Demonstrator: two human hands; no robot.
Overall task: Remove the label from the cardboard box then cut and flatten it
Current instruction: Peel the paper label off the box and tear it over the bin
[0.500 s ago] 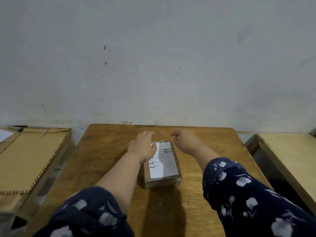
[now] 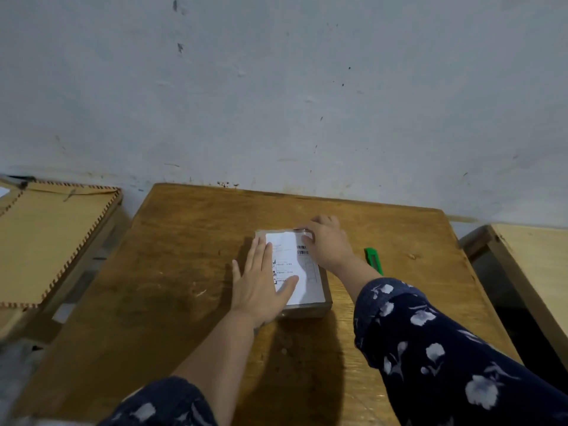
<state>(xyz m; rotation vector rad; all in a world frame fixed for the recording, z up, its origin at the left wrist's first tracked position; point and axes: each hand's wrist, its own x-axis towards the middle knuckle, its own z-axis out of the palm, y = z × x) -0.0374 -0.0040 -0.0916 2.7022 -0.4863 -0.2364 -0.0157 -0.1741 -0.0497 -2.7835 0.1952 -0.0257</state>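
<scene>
Wooden table point(image 2: 190, 272) carries the box point(image 2: 322, 305) at centre. Left hand point(image 2: 261, 287) lies flat, fingers straight, on its white label point(image 2: 292, 265). Right hand point(image 2: 329, 244), fingers curled, picks at the label's 1 o'clock corner. Green cutter point(image 2: 373, 259) lies at 3 o'clock.

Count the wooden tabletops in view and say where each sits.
3: the middle table under the cardboard box, one with a notched edge at left, and one at right, partly cut off.
</scene>
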